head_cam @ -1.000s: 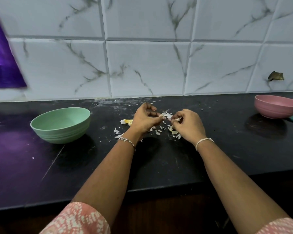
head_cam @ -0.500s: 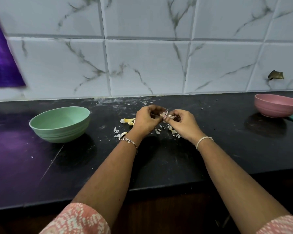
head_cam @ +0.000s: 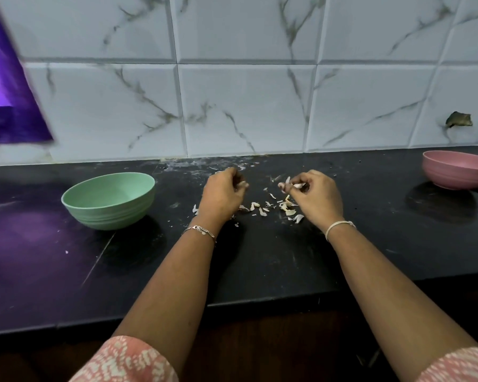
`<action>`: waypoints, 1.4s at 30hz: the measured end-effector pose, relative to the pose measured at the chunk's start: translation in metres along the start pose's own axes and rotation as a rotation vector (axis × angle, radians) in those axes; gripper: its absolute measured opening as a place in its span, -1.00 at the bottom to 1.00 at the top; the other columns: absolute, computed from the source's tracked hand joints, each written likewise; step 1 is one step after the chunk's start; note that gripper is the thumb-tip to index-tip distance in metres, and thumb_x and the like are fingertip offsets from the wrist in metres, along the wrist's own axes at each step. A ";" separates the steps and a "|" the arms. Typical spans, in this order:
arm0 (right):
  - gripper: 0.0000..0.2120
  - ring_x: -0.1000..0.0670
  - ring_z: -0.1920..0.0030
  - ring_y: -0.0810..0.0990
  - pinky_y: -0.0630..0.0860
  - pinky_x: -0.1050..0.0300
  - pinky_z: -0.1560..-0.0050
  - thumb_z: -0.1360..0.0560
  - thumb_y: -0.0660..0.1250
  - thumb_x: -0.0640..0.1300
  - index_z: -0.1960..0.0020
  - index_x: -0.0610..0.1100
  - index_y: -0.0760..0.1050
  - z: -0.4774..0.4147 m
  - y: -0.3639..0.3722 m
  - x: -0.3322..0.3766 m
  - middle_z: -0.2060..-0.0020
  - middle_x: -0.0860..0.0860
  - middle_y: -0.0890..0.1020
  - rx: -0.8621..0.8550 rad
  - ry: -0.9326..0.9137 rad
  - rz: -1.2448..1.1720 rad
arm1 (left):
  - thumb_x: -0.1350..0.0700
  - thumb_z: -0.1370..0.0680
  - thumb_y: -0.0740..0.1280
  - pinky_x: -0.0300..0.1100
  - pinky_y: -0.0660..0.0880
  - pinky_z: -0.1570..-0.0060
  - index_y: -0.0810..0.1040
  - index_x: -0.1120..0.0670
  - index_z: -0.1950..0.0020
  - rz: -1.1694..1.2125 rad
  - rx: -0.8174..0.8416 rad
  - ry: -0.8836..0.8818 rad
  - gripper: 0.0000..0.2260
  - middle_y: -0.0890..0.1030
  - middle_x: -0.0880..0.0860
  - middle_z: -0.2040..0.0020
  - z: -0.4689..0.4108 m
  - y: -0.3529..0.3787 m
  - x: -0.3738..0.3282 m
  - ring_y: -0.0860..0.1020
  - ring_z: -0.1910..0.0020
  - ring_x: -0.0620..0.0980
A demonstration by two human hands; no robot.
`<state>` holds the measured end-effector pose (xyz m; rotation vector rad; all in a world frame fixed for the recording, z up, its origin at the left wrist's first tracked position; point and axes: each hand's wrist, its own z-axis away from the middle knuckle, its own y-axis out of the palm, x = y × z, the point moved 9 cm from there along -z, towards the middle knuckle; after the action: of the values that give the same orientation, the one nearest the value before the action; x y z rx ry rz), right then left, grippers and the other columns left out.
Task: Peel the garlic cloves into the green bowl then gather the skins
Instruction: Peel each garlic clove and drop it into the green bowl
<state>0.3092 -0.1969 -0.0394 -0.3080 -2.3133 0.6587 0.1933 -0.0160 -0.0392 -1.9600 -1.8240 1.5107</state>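
Left sleeve (head_cam: pixel 127 359) and right sleeve (head_cam: pixel 458 365): salmon-pink cloth with a white blotchy print. Forearms bare below them. Left wrist carries a thin silver chain bracelet (head_cam: pixel 200 230); right wrist a pale cream cord band (head_cam: pixel 338 226). Left grip (head_cam: pixel 221 197) and right grip (head_cam: pixel 319 201) bare.

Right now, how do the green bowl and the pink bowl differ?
The green bowl stands at the left, whole in view; the pink bowl stands far right, cut by the frame edge. The green bowl shows its inside, with no cloves in sight; the pink bowl's inside is hidden. The green bowl sits nearer the front of the black counter than the pink bowl. Both stand upright on it.
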 end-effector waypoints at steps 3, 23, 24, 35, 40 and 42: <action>-0.71 0.03 0.23 0.52 0.42 0.12 0.27 -0.33 0.53 0.17 0.25 -0.02 0.57 0.002 0.002 0.000 0.26 0.08 0.54 0.034 0.009 0.103 | 0.06 -0.59 0.31 -0.17 0.40 0.05 0.60 0.10 -0.07 -0.121 -0.002 -0.090 -0.84 0.64 0.08 0.00 0.004 -0.016 0.030 0.56 -0.02 0.06; -0.87 0.02 0.20 0.54 0.39 0.18 0.21 -0.35 0.44 -0.01 0.34 0.04 0.53 0.011 0.009 -0.001 0.31 0.11 0.53 0.112 0.052 0.132 | 0.02 -0.49 0.35 0.08 0.33 -0.24 0.63 -0.10 -0.02 -0.327 0.238 -0.022 -0.86 0.51 -0.01 -0.20 0.015 0.001 0.035 0.40 -0.29 0.04; -0.87 0.01 0.20 0.55 0.41 0.18 0.21 -0.34 0.44 0.00 0.33 0.02 0.54 0.010 0.009 -0.002 0.31 0.10 0.54 0.106 0.056 0.131 | 0.05 -0.50 0.33 0.07 0.33 -0.23 0.64 -0.08 -0.03 -0.338 0.226 -0.032 -0.85 0.51 -0.01 -0.20 0.015 -0.001 0.036 0.41 -0.28 0.04; -0.88 0.01 0.15 0.52 0.39 0.16 0.17 -0.39 0.51 0.00 0.19 0.03 0.57 0.010 0.007 0.006 0.19 0.07 0.52 0.117 -0.013 0.154 | 0.02 -0.51 0.34 0.07 0.31 -0.22 0.61 -0.11 -0.05 -0.337 0.217 -0.025 -0.86 0.49 -0.01 -0.13 0.015 -0.003 0.033 0.42 -0.24 0.02; -0.74 0.01 0.05 0.55 0.45 0.15 0.06 -0.59 0.28 -0.07 -0.26 0.01 0.58 0.008 0.014 0.004 0.12 0.10 0.53 0.145 -0.031 0.043 | 0.01 -0.55 0.33 0.06 0.31 -0.20 0.61 -0.06 -0.05 -0.322 0.167 0.052 -0.88 0.52 -0.05 -0.06 0.011 -0.002 0.027 0.46 -0.18 0.00; -0.71 0.05 0.10 0.54 0.47 0.13 0.06 -0.59 0.29 -0.07 -0.30 0.04 0.54 0.008 0.013 0.004 0.12 0.11 0.55 0.146 -0.024 0.024 | 0.01 -0.57 0.31 0.04 0.34 -0.17 0.56 -0.03 -0.01 -0.252 0.132 0.090 -0.91 0.57 -0.11 0.01 0.009 -0.003 0.019 0.51 -0.11 -0.02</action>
<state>0.3014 -0.1873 -0.0497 -0.2620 -2.2729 0.8426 0.1813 -0.0050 -0.0538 -1.6408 -1.8044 1.4020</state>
